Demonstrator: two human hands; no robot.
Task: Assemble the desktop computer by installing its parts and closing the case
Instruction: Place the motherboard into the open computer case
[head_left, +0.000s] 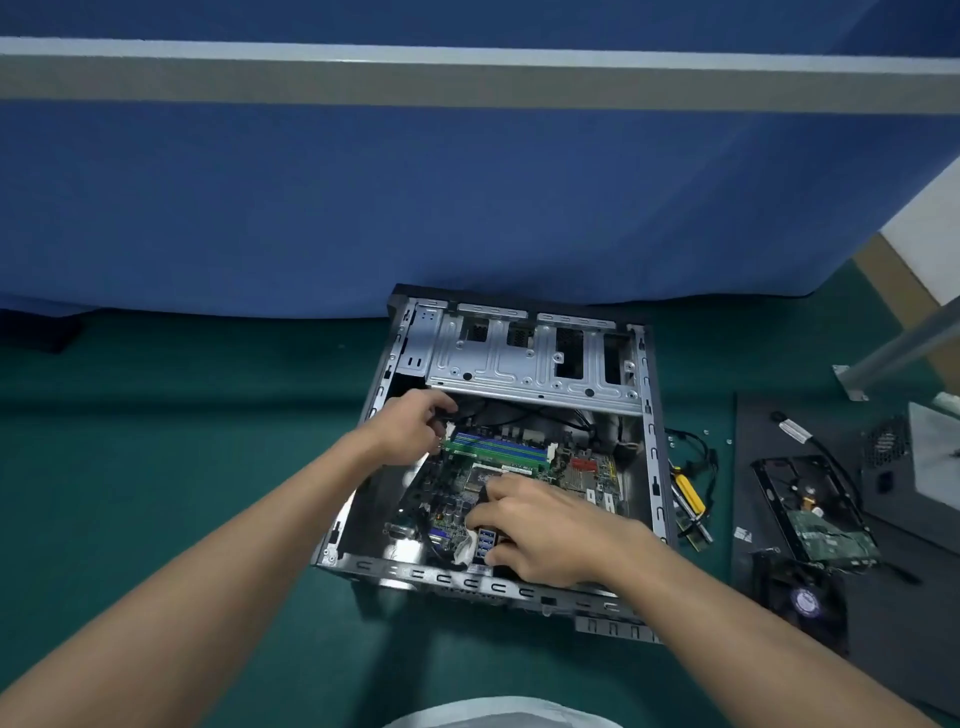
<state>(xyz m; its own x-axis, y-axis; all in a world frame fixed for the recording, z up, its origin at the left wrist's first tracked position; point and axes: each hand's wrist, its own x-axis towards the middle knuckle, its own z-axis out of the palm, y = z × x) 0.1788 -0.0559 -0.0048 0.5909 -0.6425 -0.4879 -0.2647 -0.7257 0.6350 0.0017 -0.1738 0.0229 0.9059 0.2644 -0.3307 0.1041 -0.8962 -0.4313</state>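
Head view

Computer case (652, 415): lies on its side on the green mat (156, 441), open face up, far end close to the blue partition (467, 197).

Drive cage (519, 358): spans the far end of the case, bare silver metal, empty bays showing.

Motherboard (592, 480): sits flat on the case floor, between the drive cage and the near rim.

Memory modules (498, 448): stand in their slots along the far edge of the motherboard, green and blue.

Left hand (410, 426): reaches in at the far left corner, just under the drive cage lip, fingers curled and pinching a black cable (453, 410).

Right hand (540, 525): lies knuckles up over the near part of the motherboard, fingertips bent down beside the blue USB ports (487, 540) and a white cable bundle (465, 551); cannot tell whether anything is grasped.

Screwdriver (688, 491): rests on the mat just beside the right wall of the case, yellow handle.

Side panel (753, 431): lies flat on the mat, well right of the case, dark grey.

Hard drive (831, 535): rests on the side panel in a black bracket, circuit side up.

Fan (805, 603): sits near the hard drive, on its nearer side, black frame.
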